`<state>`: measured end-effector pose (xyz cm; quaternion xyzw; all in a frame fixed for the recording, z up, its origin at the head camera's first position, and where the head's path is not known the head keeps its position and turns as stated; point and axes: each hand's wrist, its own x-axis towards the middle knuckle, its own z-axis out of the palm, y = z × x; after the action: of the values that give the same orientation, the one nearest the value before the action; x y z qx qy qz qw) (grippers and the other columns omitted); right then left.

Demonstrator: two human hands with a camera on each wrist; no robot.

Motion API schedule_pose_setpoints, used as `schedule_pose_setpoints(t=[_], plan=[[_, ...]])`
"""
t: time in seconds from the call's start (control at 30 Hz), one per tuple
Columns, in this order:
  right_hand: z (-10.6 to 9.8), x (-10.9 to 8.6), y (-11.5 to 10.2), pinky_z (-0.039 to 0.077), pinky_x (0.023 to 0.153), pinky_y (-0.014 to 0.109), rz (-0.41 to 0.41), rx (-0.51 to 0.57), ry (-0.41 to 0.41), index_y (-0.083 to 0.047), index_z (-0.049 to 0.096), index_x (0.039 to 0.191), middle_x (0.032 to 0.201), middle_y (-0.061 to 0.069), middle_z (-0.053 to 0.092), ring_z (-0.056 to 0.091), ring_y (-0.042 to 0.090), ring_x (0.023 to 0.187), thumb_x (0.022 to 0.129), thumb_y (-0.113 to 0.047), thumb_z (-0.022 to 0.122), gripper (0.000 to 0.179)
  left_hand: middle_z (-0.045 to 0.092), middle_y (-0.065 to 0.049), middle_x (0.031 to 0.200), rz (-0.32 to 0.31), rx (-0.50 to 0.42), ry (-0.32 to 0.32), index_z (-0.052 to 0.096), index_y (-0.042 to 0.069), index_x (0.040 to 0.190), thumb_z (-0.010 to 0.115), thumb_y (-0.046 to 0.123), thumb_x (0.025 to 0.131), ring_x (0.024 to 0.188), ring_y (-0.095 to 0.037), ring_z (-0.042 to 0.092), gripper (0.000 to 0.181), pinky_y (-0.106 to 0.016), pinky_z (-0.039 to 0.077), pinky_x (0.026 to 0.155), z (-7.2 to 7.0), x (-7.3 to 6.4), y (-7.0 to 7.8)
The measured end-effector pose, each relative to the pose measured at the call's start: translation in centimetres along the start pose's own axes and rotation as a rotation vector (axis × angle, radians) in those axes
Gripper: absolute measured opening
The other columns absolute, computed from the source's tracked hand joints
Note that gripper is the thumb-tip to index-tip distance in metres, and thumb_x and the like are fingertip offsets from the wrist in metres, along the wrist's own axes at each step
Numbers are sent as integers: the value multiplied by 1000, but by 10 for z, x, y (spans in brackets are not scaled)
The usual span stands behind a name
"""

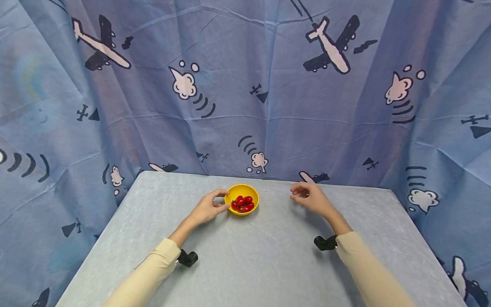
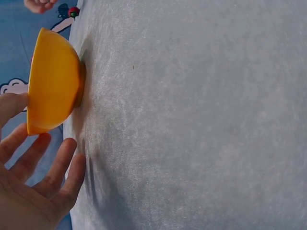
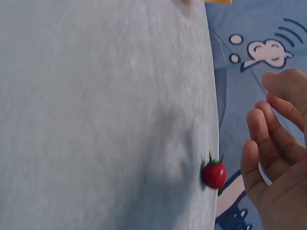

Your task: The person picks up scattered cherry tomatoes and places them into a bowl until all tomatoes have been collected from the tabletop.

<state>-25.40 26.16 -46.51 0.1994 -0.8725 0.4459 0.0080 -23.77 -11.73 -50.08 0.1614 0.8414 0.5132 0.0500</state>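
Note:
A yellow bowl point(image 1: 241, 187) with several small red cherry tomatoes point(image 1: 246, 209) stands on the table. My left hand point(image 1: 206, 209) is at the bowl's left side. Its thumb and forefinger touch the rim a little apart, and the other fingers spread loosely beside the yellow wall point(image 2: 55, 81). To the right of the bowl, my right hand point(image 1: 312, 199) hovers above the table, fingers loosely bent, nothing visible between them. A single cherry tomato point(image 3: 214, 173) with a green stem lies on the table near the right fingers; the hand hides it in the head view.
The pale grey table point(image 1: 253, 264) reaches back to a blue curtain point(image 1: 230, 102) printed with planes and clouds. Dark devices are strapped at both wrists, below the cream sleeves point(image 1: 370, 268).

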Motion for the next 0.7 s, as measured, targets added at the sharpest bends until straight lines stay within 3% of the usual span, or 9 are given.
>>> schedule_pose_setpoints(t=[0.13, 0.27, 0.43, 0.7], plan=[[-8, -8, 0, 55, 74, 40, -8, -3, 13, 9, 69, 105, 99, 22, 68, 65, 37, 86, 90, 6, 74, 16, 60, -18, 133, -9, 1, -3, 61, 4, 134, 74, 9, 95, 99, -31, 71, 41, -38, 58, 83, 0, 0, -1], [-13, -12, 21, 55, 74, 33, 4, -27, 38, 8, 69, 107, 100, 17, 70, 66, 30, 86, 91, 2, 75, 18, 60, -16, 134, -22, 2, -7, 61, 6, 134, 74, 9, 95, 101, -32, 70, 42, -39, 57, 86, 0, 0, -1], [-20, -15, 42, 55, 71, 27, 39, -26, 54, 9, 69, 110, 100, 15, 70, 66, 30, 88, 91, -2, 76, 23, 60, -17, 134, -11, 1, -8, 61, 5, 134, 74, 10, 95, 102, -33, 70, 42, -40, 57, 86, -1, 0, -1], [-23, -16, 53, 54, 73, 26, 113, -65, 79, 8, 68, 113, 100, 14, 69, 66, 31, 91, 92, -4, 76, 26, 59, -17, 134, -8, 8, -17, 60, 5, 136, 74, 11, 95, 100, -31, 70, 43, -38, 57, 84, -2, 1, -2]])
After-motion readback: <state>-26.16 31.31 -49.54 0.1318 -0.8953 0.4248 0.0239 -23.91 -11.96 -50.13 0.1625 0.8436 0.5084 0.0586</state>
